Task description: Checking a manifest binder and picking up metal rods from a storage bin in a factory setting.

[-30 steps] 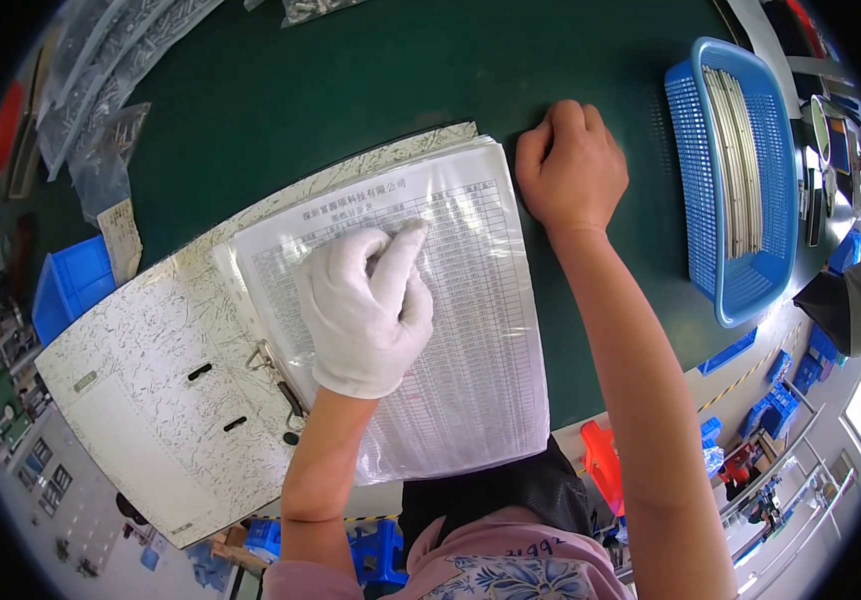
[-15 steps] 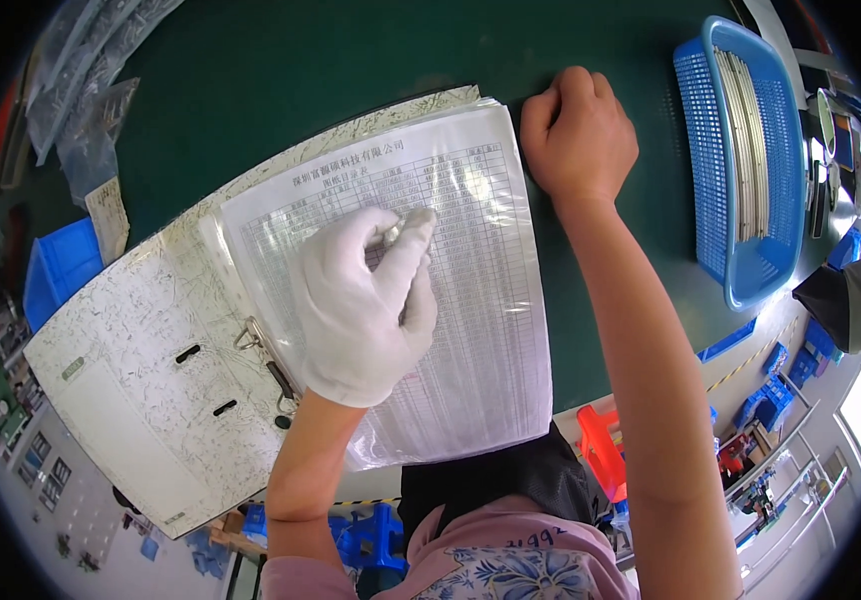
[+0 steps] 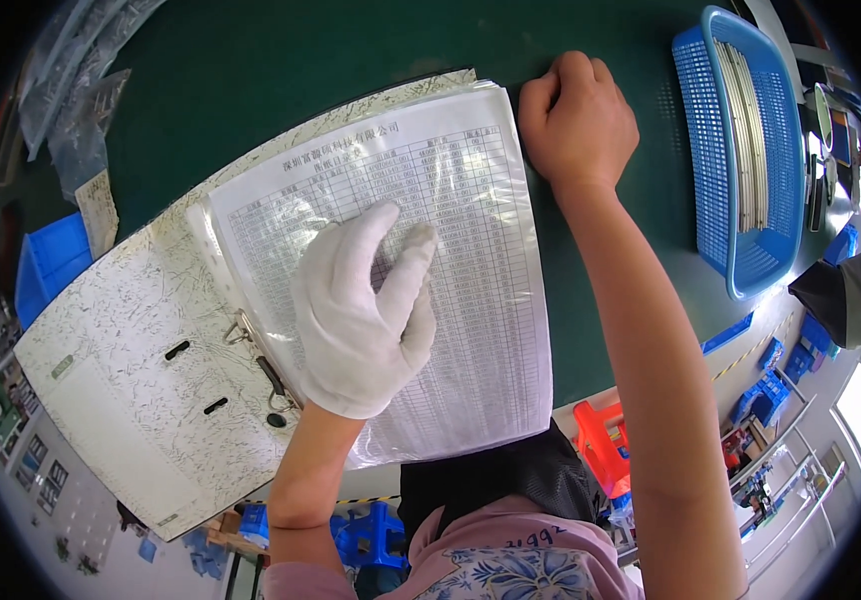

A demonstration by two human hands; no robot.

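Observation:
An open ring binder point(image 3: 121, 370) with a marbled cover lies on the dark green table point(image 3: 281, 70). On its right half rests a stack of clear plastic sleeves point(image 3: 481, 250) holding a printed table sheet. My left hand point(image 3: 361, 315), in a white glove, lies flat on the top sleeve with its fingers spread and pointing up the page. My right hand point(image 3: 579, 120) is bare and curled into a fist on the table at the upper right corner of the sleeves, touching their edge. The binder's metal rings point(image 3: 261, 365) show just left of the gloved hand.
A blue plastic basket point(image 3: 736, 170) holding long thin strips stands at the right of the table. Clear plastic bags point(image 3: 76, 90) lie at the upper left, with a blue bin point(image 3: 46, 265) below them. A red stool point(image 3: 606, 445) and blue stools stand on the floor below the table edge.
The gloved left hand has slid a little down and toward the middle of the page. The right fist stays at the sleeves' upper right corner.

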